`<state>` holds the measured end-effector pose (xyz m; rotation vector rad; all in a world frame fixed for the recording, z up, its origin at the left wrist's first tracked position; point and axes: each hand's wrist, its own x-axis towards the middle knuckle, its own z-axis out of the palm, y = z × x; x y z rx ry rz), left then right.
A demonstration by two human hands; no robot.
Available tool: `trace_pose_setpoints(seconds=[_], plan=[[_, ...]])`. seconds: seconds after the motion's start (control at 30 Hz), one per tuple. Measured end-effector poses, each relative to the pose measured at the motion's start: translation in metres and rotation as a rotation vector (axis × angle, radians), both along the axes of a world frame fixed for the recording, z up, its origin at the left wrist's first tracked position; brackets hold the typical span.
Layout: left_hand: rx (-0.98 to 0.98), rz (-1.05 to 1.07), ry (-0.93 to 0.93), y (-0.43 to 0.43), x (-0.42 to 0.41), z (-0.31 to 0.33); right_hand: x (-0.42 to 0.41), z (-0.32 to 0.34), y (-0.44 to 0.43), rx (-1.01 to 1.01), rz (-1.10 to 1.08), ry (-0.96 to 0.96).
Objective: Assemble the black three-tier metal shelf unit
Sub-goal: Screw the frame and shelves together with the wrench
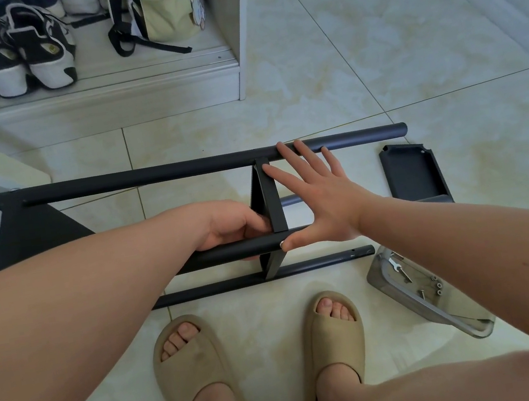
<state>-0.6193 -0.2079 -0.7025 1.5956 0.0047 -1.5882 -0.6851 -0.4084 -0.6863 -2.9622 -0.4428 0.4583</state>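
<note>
A partly built black metal shelf unit [234, 283] lies on its side on the pale glossy tiled floor [339, 67], filling the middle of the view from 9 o'clock to 3 o'clock. Its far black round metal tube [148, 177] runs level across the view. A shorter near black round tube [229, 251] lies closer to the person, and a third tube lies lower still. A flat black middle shelf panel [273, 202] stands on edge between the tubes.

The left hand [232, 222] grips the near tube, its fingers curled round it just beside the middle shelf panel at its 9 o'clock side. The right hand [321, 198] is spread wide and holds nothing: its fingertips rest on the far tube and on the top of the panel, and its thumb touches the end of the near tube.

At 3 o'clock a loose black metal shelf tray [413, 173] lies flat on the floor, apart from the frame. At 4 o'clock a clear plastic tray [376, 278] holds small screws [437, 285] and a little flat wrench [395, 263].

At 6 o'clock the person's feet wear beige foam slippers [192, 367]. At 11 o'clock black-and-white sneakers [18, 55] stand in an open cabinet, with a pale green bag [167, 11] at 12 o'clock beside them.
</note>
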Motion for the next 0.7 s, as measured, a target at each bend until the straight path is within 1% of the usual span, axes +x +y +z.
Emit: trace_pose_setpoints(seconds=[0.2, 0.47, 0.57, 0.7], plan=[[0.063, -0.027, -0.073, -0.0030, -0.0014, 0.0003, 0.0000, 0.0003, 0.0002, 0.001, 0.001, 0.004], [-0.031, -0.013, -0.059, -0.0001, -0.0010, 0.0025, 0.0007, -0.0009, -0.0003, -0.003, 0.002, -0.001], [0.005, -0.014, -0.012, -0.0009, -0.0010, 0.0030, 0.0004, -0.0003, 0.0001, -0.002, 0.001, 0.005], [0.060, -0.030, -0.069, -0.0036, -0.0017, 0.0017, 0.0001, -0.0006, -0.0001, 0.006, 0.002, 0.001]])
